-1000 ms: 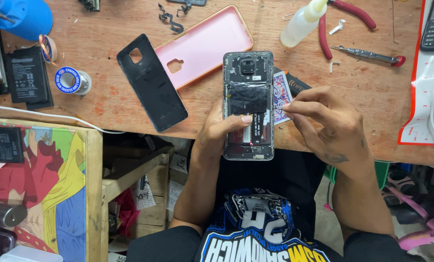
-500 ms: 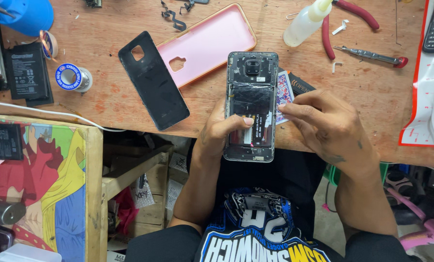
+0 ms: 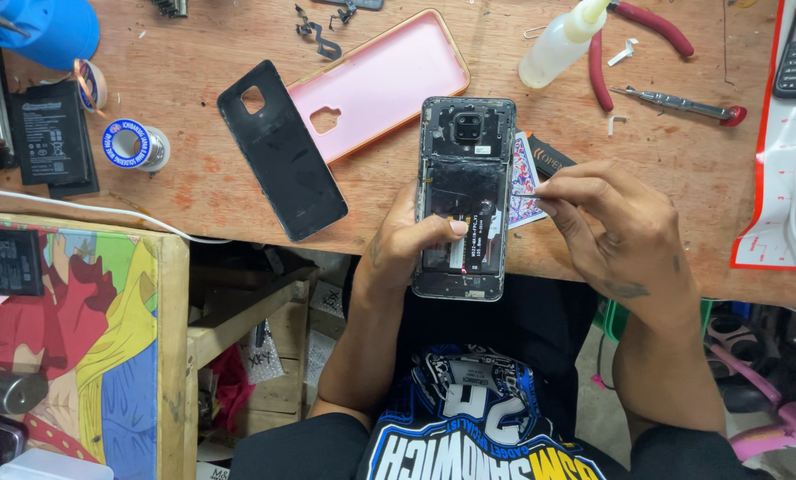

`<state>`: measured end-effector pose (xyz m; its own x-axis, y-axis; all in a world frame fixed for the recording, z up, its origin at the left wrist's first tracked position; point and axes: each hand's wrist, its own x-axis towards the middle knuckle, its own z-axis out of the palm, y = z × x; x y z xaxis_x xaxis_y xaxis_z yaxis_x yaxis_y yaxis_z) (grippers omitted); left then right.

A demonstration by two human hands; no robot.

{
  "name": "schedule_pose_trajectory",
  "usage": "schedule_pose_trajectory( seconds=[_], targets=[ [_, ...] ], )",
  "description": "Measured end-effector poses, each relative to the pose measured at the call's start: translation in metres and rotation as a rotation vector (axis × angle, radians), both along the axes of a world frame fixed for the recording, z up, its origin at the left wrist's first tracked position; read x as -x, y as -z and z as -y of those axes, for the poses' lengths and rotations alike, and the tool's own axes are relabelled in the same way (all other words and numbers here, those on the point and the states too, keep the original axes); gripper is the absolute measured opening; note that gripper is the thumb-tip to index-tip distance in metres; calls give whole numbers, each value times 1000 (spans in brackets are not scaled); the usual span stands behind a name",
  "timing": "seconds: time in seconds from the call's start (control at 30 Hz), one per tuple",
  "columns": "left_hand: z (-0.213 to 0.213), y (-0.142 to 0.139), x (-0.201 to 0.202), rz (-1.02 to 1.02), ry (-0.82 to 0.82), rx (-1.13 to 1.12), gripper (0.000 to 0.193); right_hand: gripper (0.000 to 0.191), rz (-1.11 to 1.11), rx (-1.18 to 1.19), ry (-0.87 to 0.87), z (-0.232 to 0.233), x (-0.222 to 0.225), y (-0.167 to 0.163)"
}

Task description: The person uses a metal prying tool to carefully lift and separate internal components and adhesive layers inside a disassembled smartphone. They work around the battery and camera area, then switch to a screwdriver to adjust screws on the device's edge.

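the opened phone (image 3: 464,197) was clasped in the left hand (image 3: 407,244) over the table (image 3: 193,169) edge, a thin tool (image 3: 524,194) pinched shut in the right hand (image 3: 611,227) at its 3 o'clock side, so a slip could have gouged exposed parts.

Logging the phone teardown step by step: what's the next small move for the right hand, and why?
Probably slide the thin tool tip a little further along the right edge of the opened phone. The left hand grips the phone from below, thumb pressed on its inner face, so it looks steadied. The right hand pinches a fine tool whose tip sits right at that edge; what it contacts is too small to tell.
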<state>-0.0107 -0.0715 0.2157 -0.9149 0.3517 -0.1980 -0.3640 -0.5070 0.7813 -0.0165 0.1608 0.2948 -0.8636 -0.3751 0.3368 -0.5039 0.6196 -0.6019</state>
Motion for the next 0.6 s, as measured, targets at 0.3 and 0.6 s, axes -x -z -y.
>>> schedule_pose_trajectory(
  seconds=[0.3, 0.6],
  targets=[
    [1, -4, 1, -43, 12, -22, 51, 27, -124, -133, -57, 0, 11, -8],
    [1, -9, 3, -29, 25, -21, 48, 25, -120, -164, -77, 2, 15, -17]
  ],
)
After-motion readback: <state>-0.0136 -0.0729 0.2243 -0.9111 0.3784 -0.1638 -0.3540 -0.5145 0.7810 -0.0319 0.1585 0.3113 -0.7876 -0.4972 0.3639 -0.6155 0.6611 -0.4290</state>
